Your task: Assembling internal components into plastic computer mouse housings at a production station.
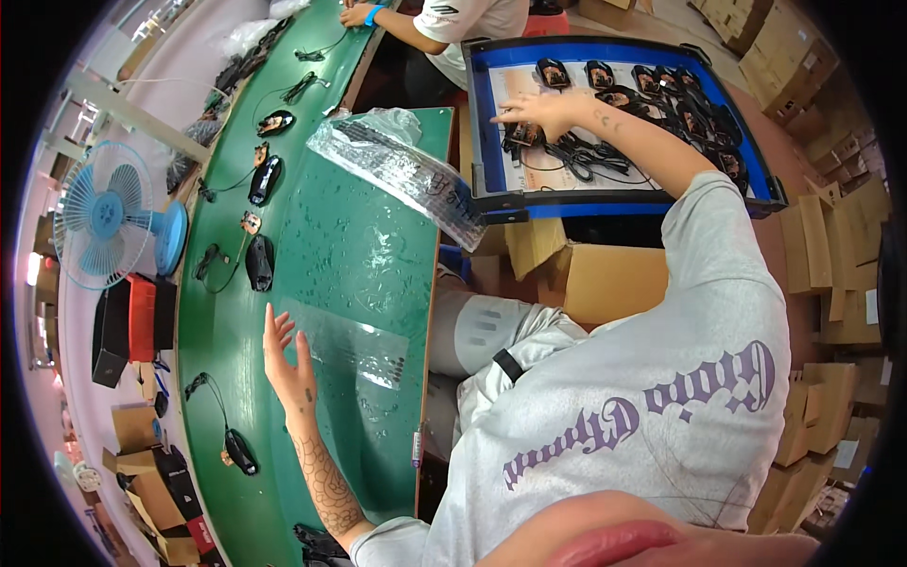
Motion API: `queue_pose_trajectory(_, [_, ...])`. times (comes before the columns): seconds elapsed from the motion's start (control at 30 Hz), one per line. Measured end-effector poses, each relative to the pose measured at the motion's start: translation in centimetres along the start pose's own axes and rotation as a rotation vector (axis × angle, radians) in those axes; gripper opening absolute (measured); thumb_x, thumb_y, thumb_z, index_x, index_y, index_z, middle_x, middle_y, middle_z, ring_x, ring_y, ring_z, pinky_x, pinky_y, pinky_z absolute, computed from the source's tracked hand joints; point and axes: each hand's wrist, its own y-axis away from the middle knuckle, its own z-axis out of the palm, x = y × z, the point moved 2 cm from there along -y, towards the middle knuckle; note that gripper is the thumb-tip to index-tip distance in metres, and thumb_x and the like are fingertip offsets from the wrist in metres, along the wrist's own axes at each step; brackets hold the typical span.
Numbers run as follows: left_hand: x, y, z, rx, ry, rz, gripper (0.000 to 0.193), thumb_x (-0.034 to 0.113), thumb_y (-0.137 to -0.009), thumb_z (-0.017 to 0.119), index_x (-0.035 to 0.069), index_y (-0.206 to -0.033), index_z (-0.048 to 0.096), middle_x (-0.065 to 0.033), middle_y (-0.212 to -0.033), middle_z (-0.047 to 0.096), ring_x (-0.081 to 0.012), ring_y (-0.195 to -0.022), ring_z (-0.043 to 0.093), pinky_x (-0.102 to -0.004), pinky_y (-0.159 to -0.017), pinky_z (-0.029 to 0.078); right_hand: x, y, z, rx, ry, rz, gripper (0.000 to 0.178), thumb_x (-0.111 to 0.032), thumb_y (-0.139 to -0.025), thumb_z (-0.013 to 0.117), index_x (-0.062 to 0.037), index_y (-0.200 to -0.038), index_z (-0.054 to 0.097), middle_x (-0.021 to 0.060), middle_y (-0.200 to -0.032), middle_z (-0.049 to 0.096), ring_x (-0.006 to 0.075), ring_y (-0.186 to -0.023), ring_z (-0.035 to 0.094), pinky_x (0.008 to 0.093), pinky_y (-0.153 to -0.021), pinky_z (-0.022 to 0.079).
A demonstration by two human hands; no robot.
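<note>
My left hand [289, 370] hovers with fingers apart over the green work surface, holding nothing, close to a black computer mouse [260, 263] with a small circuit board [249, 222] beside it. My right hand [546, 111] reaches over a blue-rimmed tray [605, 200]. Its fingers are spread above an opened mouse [522, 138] with brown board showing; whether they touch it I cannot tell. Several similar mouse parts and coiled black cables [590, 156] lie in the tray. Another mouse [265, 180] and a further one [241, 452] lie on the green belt with their cables.
A clear plastic bag [397, 170] lies across the raised green board [378, 274], and a thin clear sheet [354, 345] lies nearer. A blue fan [109, 213] stands beyond the belt. Another person's hand [357, 14] is at the far end. Cardboard boxes [614, 283] stand below the tray.
</note>
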Motion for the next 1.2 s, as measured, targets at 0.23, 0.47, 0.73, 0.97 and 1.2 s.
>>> queue_pose_trajectory(0.23, [0.3, 2.2, -0.6, -0.002, -0.031, -0.019, 0.059, 0.002, -0.093, 0.057, 0.007, -0.149, 0.040, -0.0119, -0.122, 0.063, -0.0228, -0.104, 0.063, -0.0348, -0.089, 0.050, 0.5, -1.4, 0.5, -0.168, -0.087, -0.022, 0.078, 0.002, -0.056, 0.069, -0.0160, -0.130, 0.055, 0.0076, -0.129, 0.058, 0.0310, -0.112, 0.056, 0.0415, -0.096, 0.048])
queue_pose_trajectory(0.47, [0.1, 3.0, -1.3, -0.035, -0.003, -0.056, 0.058, 0.002, -0.093, 0.057, 0.007, -0.149, 0.041, -0.0111, -0.118, 0.065, -0.0216, -0.101, 0.064, -0.0337, -0.088, 0.050, 1.9, 0.1, -5.5, 0.028, -0.301, 0.160, 0.070, 0.002, -0.058, 0.070, -0.0145, -0.125, 0.056, 0.0079, -0.118, 0.064, 0.0317, -0.102, 0.058, 0.0412, -0.088, 0.049])
queue_pose_trajectory(0.73, [0.5, 2.1, -0.8, -0.067, 0.000, -0.106, 0.057, -0.001, -0.092, 0.057, 0.006, -0.147, 0.044, -0.0106, -0.114, 0.066, -0.0208, -0.096, 0.064, -0.0317, -0.086, 0.051, 5.1, 1.6, -4.9, -0.209, -0.271, 0.393, 0.077, 0.004, -0.057, 0.070, -0.0211, -0.129, 0.056, 0.0072, -0.116, 0.067, 0.0327, -0.094, 0.061, 0.0421, -0.080, 0.052])
queue_pose_trajectory(0.97, [-0.2, 5.7, -1.7, -0.104, -0.048, -0.137, 0.056, -0.002, -0.092, 0.058, 0.005, -0.146, 0.045, -0.0111, -0.113, 0.066, -0.0204, -0.096, 0.064, -0.0307, -0.085, 0.051, 2.4, 2.7, -0.2, -0.247, -0.058, 0.288, 0.084, 0.001, -0.057, 0.072, -0.0190, -0.137, 0.054, 0.0100, -0.124, 0.063, 0.0314, -0.102, 0.060, 0.0397, -0.086, 0.051])
queue_pose_trajectory(1.2, [2.4, 7.6, -2.0, -0.030, -0.119, -0.257, 0.056, -0.004, -0.091, 0.058, 0.003, -0.144, 0.046, -0.0122, -0.113, 0.067, -0.0210, -0.094, 0.064, -0.0314, -0.084, 0.052, 5.7, -0.4, -3.0, -0.250, -0.397, 0.357, 0.085, -0.003, -0.061, 0.068, -0.0123, -0.143, 0.049, 0.0140, -0.134, 0.058, 0.0328, -0.107, 0.059, 0.0381, -0.089, 0.051])
